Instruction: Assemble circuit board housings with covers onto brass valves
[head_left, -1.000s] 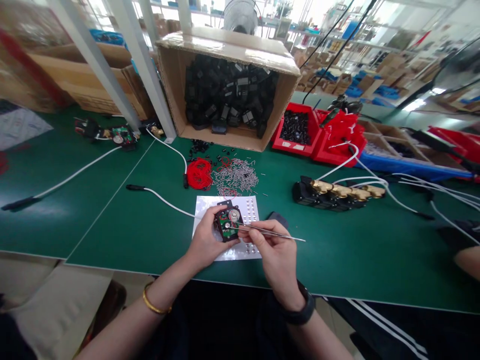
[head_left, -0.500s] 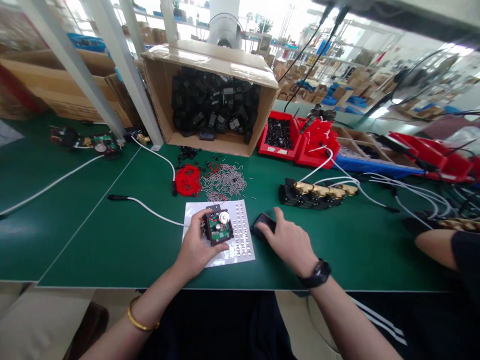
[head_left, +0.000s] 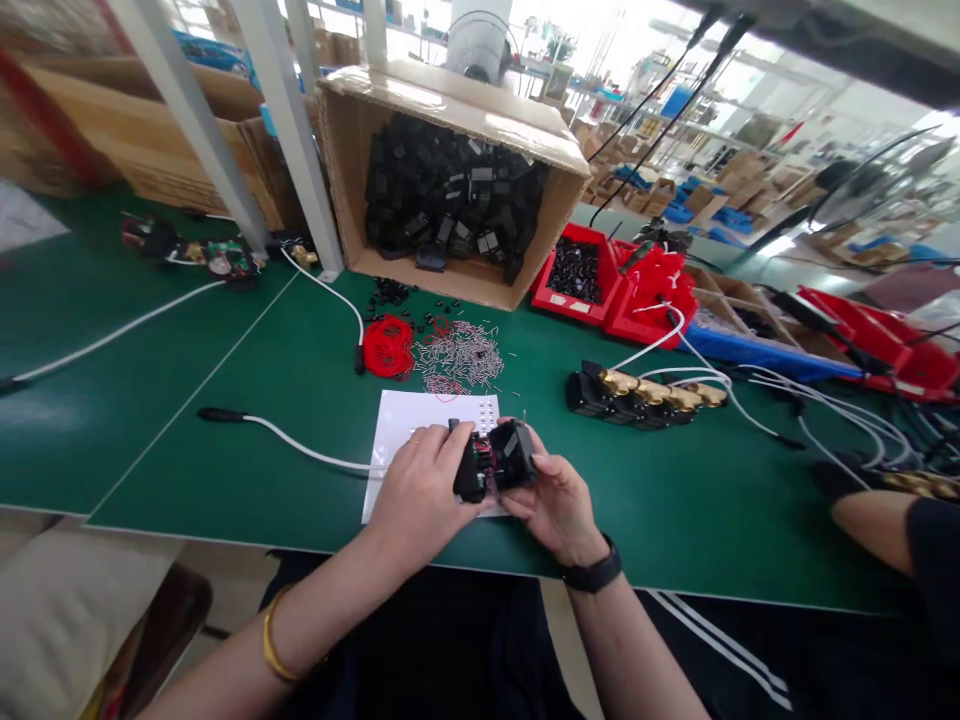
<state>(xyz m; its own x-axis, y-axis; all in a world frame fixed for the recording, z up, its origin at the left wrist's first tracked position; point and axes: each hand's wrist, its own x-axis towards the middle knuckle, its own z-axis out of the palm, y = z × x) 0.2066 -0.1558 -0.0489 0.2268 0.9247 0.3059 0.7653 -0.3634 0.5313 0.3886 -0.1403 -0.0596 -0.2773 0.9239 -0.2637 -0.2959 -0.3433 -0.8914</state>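
Observation:
My left hand [head_left: 420, 490] grips a small black module [head_left: 474, 468] with a green circuit board inside, held just above a white sheet [head_left: 397, 420] of small silver parts. My right hand [head_left: 551, 495] holds a black cover [head_left: 516, 452] pressed against the module's right side. Both hands are closed around these parts near the front edge of the green table [head_left: 225, 420]. A white cable [head_left: 300, 450] runs from the module to the left.
A tipped cardboard box [head_left: 450, 190] of black parts stands behind. Red wire coil [head_left: 388, 348], loose metal pins [head_left: 465, 355], red bins [head_left: 577, 270], a row of brass-fitted modules [head_left: 645, 392] with white cables lie around. Another person's arm [head_left: 877, 515] rests at the right.
My right hand put down the tweezers, picked up the black cover from the table and brought it onto the module. My left hand turned the module on its side.

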